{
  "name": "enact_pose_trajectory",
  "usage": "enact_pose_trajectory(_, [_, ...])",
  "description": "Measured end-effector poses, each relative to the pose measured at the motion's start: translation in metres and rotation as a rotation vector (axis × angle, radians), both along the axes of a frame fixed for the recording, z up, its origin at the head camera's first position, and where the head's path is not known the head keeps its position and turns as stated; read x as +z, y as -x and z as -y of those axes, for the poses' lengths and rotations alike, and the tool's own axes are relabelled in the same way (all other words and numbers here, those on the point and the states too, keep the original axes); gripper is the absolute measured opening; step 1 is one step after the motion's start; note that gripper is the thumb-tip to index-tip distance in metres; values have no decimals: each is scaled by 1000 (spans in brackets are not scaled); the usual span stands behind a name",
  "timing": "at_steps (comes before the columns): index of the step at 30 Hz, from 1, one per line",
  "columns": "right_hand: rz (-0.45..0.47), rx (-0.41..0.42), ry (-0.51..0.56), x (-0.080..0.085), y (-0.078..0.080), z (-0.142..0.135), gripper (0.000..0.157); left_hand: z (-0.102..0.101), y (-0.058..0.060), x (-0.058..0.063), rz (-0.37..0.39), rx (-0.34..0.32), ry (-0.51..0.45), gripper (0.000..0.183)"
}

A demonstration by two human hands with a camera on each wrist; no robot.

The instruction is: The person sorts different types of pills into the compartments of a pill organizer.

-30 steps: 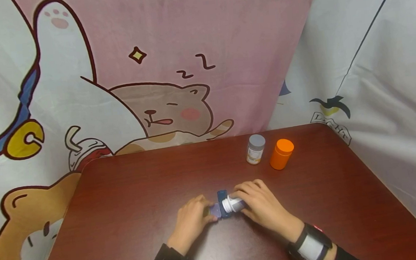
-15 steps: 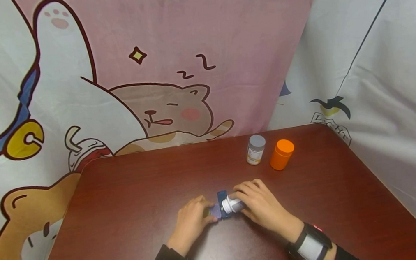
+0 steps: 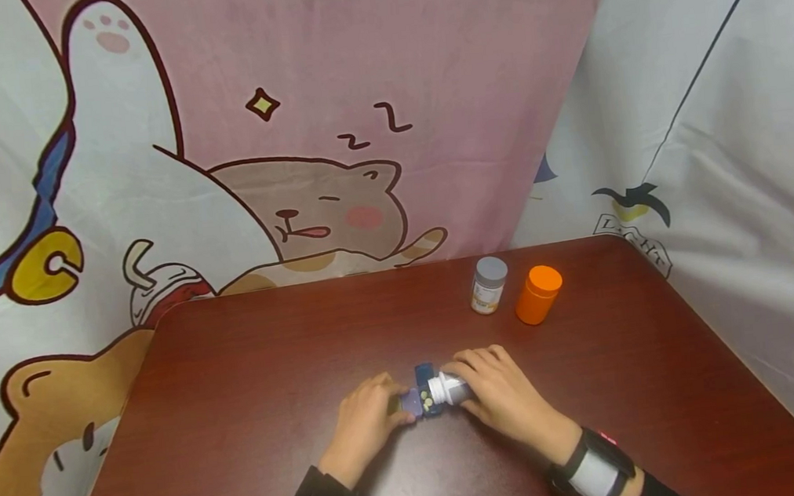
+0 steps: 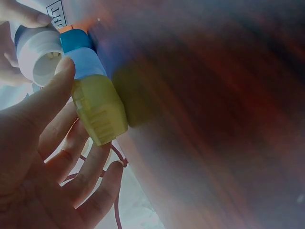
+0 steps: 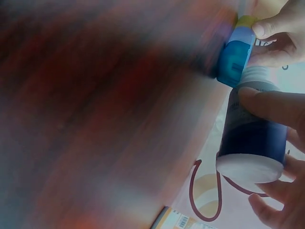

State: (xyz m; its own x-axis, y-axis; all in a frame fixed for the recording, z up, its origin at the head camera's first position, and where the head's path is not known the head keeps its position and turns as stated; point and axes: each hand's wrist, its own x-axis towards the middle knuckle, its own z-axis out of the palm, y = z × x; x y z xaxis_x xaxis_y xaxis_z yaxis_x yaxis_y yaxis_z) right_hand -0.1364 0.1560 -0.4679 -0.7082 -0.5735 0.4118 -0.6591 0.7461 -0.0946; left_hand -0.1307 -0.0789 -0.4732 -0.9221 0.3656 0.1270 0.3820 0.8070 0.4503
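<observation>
My left hand [image 3: 366, 420] pinches a small pill organizer [image 4: 101, 109] between thumb and fingers. It has yellow, purple and blue sections in a row. The blue lid [image 3: 424, 373] stands open on the far side. Several pale pills [image 3: 427, 400] show in the blue compartment. In my right hand [image 3: 501, 388] is an uncapped pill bottle [image 5: 252, 131], gripped round its dark label and tilted on its side. Its white mouth [image 4: 45, 67] points left, right at the blue compartment's edge, and pale pills are visible inside the neck.
A white bottle with a grey cap [image 3: 488, 286] and an orange bottle [image 3: 538, 295] stand upright at the back right of the brown table [image 3: 271, 353]. Behind the table hangs a printed cloth [image 3: 469, 100] with cartoon animals.
The tilted bottle's mouth has drawn slightly right, away from over the compartment. Several pale pills now show in the blue compartment. My left hand and the organizer have stayed in place.
</observation>
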Motion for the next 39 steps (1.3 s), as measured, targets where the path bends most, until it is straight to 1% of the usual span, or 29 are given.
enact_pose_trajectory(4, [51, -34, -6, -3, -3, -2, 67, 0, 0, 0, 7, 3, 1, 40])
enact_pose_trajectory(9, [109, -75, 10, -5, -7, -3, 63, -1, -1, 0, 7, 2, 3, 41])
enact_pose_trajectory(12, [104, -84, 41, -6, -9, -4, 61, -1, -2, -1, 5, -1, 3, 41])
enact_pose_trajectory(17, [61, -77, 86, -5, -16, -5, 61, -2, -3, -1, 2, -4, 9, 41])
enact_pose_trajectory(21, [42, -81, 108, -4, -24, -6, 61, -3, -5, -1, -25, -9, 26, 41])
enact_pose_trajectory(25, [56, -88, 126, -3, -35, -4, 61, -4, -7, 0, -60, -6, 51, 40])
enact_pose_trajectory(29, [65, -80, 154, -1, -46, -1, 61, -5, -7, 1, -79, -5, 67, 40])
enact_pose_trajectory(34, [68, -57, 182, 1, -58, 3, 62, -6, -6, 2, -78, -10, 76, 39])
enact_pose_trajectory(39, [111, -40, 214, 1, -70, 8, 64, -6, -7, 4, -57, -9, 80, 39])
